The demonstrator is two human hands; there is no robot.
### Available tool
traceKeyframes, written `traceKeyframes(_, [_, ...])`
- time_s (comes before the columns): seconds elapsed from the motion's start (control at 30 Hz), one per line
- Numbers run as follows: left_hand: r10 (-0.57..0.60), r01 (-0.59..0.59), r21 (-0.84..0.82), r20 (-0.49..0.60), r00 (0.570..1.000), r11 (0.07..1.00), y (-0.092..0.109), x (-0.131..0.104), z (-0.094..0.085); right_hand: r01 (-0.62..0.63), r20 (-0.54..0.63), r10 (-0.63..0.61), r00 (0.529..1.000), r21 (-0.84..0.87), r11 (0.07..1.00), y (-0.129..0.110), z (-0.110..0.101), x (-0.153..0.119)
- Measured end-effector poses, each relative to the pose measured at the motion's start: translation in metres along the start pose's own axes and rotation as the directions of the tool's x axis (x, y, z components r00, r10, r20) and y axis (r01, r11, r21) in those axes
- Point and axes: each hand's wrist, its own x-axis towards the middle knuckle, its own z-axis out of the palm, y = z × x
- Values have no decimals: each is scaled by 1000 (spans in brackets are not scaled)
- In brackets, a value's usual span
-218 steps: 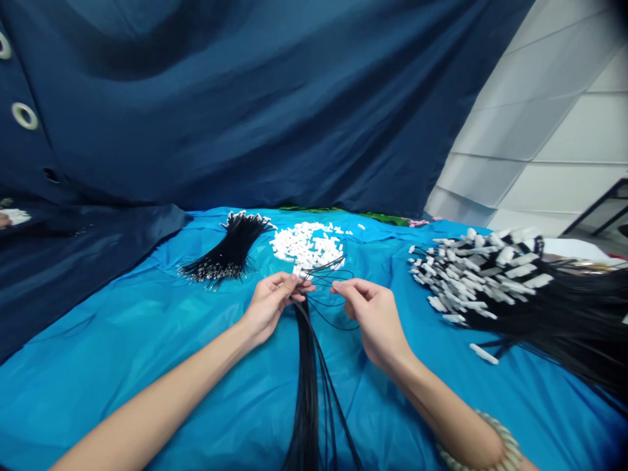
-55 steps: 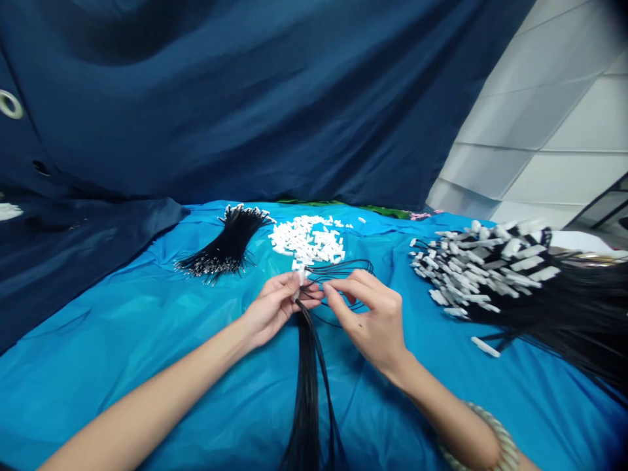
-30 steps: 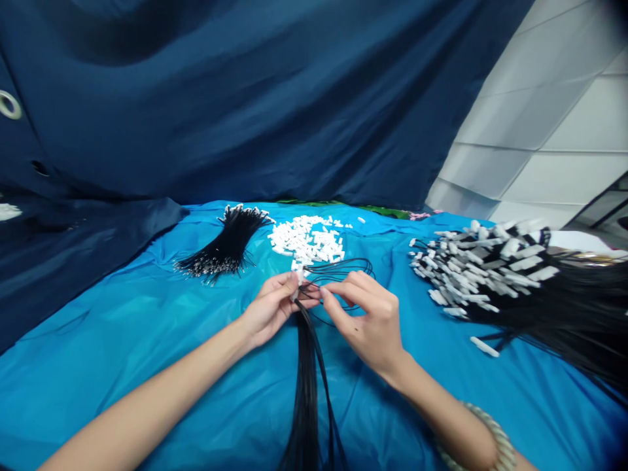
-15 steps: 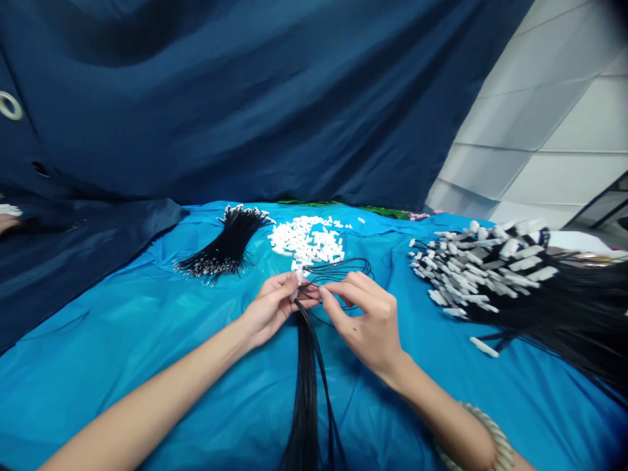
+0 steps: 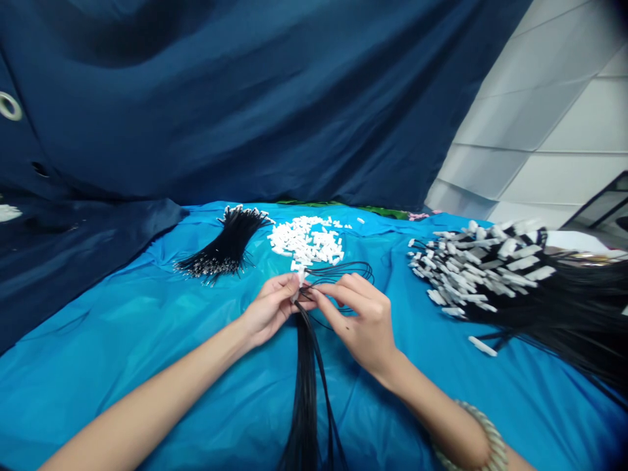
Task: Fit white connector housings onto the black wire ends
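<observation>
My left hand (image 5: 275, 306) is closed on a white connector (image 5: 301, 277), thumb on top and fingers beneath. Black wires (image 5: 305, 386) run from the connector down toward the front edge, and thinner wire loops (image 5: 360, 268) curve out to the right behind my other hand. Thumb and forefinger of my right hand (image 5: 360, 320) pinch a thin black wire close to the connector. The wire's tip is too small to make out. Just beyond my hands lies a pile of loose white connectors (image 5: 308, 242).
A bundle of short black wires (image 5: 228, 242) with silvery ends lies at the back left. To the right is a large heap of black wires with white connectors (image 5: 475, 265). Blue cloth (image 5: 196, 366) covers the table, and a dark blue curtain (image 5: 235, 98) hangs behind it.
My right hand has shifted slightly left, its fingertips nearer the connector. My left hand keeps its place and grip.
</observation>
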Motion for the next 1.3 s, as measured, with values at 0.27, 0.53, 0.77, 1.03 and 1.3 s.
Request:
traceKeyframes(0.27, [-9,9,-11,7,1000,1000,-3,2,-1,55,36,-53,998,-62,997,2,1,-2])
traceKeyframes(0.53, [-9,9,-33,19,1000,999,-3,3,-1,44,18,-44,999,-33,998,4,3,-1])
traceKeyframes(0.77, [-17,12,-66,-74,997,998,3,5,-3,403,134,-385,913,-141,904,7,-12,2])
traceKeyframes(1.03, [-27,19,-111,-74,997,994,3,5,-3,609,156,-588,793,-171,775,13,-7,1])
traceKeyframes(1.3, [-36,28,-114,-70,997,993,3,5,-3,582,107,-572,813,-167,796,14,-6,2])
